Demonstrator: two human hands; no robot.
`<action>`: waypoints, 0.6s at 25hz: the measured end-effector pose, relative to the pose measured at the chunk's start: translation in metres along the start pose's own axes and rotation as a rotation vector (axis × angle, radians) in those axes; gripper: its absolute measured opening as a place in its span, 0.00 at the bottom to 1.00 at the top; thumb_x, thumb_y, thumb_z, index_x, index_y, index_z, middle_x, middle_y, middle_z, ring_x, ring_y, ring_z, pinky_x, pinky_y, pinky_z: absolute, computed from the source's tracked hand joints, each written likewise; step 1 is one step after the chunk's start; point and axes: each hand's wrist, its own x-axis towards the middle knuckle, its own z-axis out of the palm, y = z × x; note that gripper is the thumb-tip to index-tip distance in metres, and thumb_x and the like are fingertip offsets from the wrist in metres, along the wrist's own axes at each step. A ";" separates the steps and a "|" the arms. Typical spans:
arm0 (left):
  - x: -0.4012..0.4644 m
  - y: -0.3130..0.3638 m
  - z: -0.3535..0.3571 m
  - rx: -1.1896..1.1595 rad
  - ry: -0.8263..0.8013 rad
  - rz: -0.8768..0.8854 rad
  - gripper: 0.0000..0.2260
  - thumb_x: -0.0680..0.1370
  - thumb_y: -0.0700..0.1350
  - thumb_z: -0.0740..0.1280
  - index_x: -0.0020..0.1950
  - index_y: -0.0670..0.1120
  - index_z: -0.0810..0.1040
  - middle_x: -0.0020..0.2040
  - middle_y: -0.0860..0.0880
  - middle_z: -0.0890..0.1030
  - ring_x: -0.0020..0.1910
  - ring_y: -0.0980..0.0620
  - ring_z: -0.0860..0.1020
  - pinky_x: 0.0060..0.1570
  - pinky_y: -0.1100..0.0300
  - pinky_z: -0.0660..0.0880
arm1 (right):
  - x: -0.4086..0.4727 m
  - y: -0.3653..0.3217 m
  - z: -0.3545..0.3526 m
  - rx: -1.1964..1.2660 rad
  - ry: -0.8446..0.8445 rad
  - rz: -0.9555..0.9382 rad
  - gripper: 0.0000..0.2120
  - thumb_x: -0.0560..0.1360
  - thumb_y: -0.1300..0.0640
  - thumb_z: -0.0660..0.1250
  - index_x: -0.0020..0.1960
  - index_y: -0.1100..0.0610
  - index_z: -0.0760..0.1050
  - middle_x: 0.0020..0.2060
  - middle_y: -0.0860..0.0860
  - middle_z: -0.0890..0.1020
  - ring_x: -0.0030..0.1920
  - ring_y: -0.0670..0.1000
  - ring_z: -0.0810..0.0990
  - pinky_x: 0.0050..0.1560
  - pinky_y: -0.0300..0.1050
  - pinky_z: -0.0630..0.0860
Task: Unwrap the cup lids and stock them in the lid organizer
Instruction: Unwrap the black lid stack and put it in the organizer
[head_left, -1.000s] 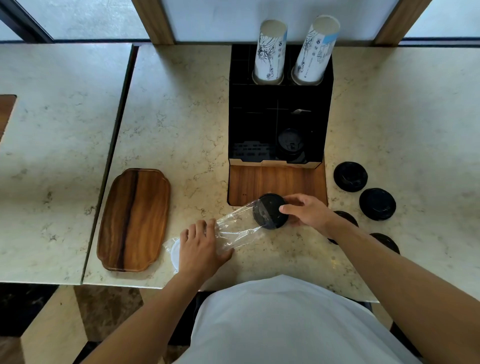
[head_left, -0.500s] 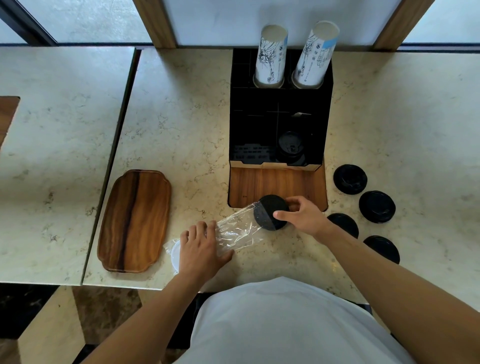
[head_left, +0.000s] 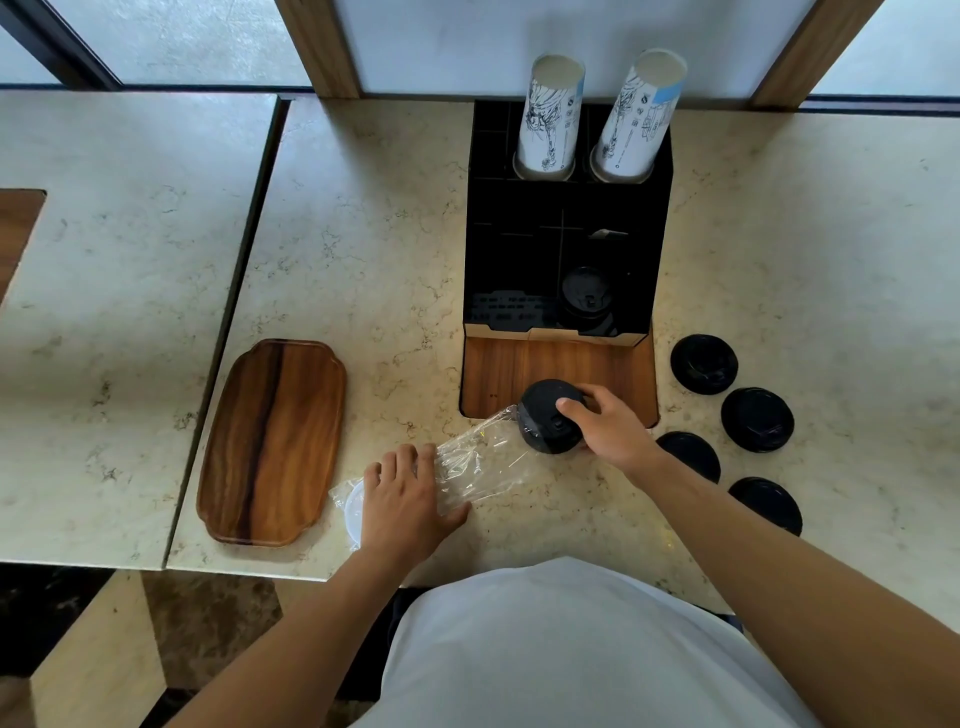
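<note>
Head view: lying across the near middle of the marble counter, a clear plastic sleeve, its open end facing the organizer. Pressing flat on the sleeve's near end, the left hand, fingers straight and close together, curling around nothing. Gripping a stack of black lids at the sleeve's mouth, the right hand, thumb over the top lid and fingers curling round the far side; the stack sitting partly inside the plastic, tilting on its side, just in front of the wooden base of the black lid organizer. Sitting in the organizer's front right compartment, a few black lids. Standing tilted in the 2 back slots, 2 printed paper cup stacks. Lying loose on the counter to the right, 4 black lids, apart from one another. Resting to the left, a wooden tray.
</note>
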 end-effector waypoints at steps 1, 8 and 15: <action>0.000 0.000 0.000 0.001 -0.005 -0.002 0.39 0.69 0.73 0.63 0.70 0.47 0.70 0.61 0.45 0.75 0.58 0.43 0.73 0.61 0.46 0.70 | 0.000 0.000 0.000 -0.014 -0.003 0.016 0.30 0.75 0.41 0.70 0.73 0.50 0.68 0.61 0.46 0.76 0.64 0.53 0.77 0.64 0.56 0.77; 0.001 0.001 0.001 -0.016 0.012 -0.024 0.37 0.70 0.71 0.65 0.69 0.47 0.72 0.59 0.45 0.76 0.57 0.43 0.74 0.60 0.46 0.70 | 0.005 0.007 -0.010 0.124 0.059 0.068 0.34 0.67 0.49 0.79 0.69 0.52 0.72 0.62 0.49 0.78 0.60 0.53 0.80 0.61 0.55 0.80; 0.018 0.007 0.001 -0.060 0.050 -0.036 0.36 0.69 0.68 0.69 0.68 0.44 0.73 0.59 0.42 0.76 0.58 0.41 0.75 0.60 0.43 0.70 | 0.011 -0.010 -0.033 0.394 0.083 -0.003 0.28 0.69 0.56 0.80 0.66 0.53 0.74 0.60 0.51 0.81 0.60 0.52 0.81 0.59 0.51 0.81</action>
